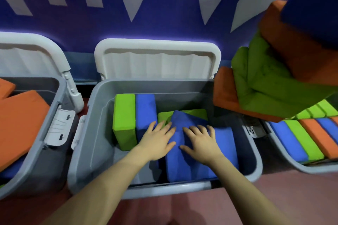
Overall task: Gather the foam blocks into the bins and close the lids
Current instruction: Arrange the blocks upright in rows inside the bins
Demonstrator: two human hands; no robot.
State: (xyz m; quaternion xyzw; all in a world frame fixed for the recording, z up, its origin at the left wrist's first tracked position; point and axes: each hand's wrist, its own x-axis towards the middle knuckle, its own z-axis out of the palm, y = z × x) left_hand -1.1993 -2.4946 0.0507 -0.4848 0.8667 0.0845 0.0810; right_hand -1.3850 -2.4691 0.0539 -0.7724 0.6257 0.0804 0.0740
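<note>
A: Head view: where are your hands?

B: Your left hand point(157, 138) and right hand point(200, 141) lie side by side, fingers straight and spread, pressing flat on the large blue foam block point(197, 162) inside the middle grey plastic bin point(95, 133); neither hand grips anything.

A: What else is in that bin?

B: At ten o'clock from your hands an upright green foam block point(124, 120) touches an upright blue foam block point(145, 113). At twelve o'clock the white hinged lid point(157, 60) stands open against the blue wall point(164, 5).
</note>
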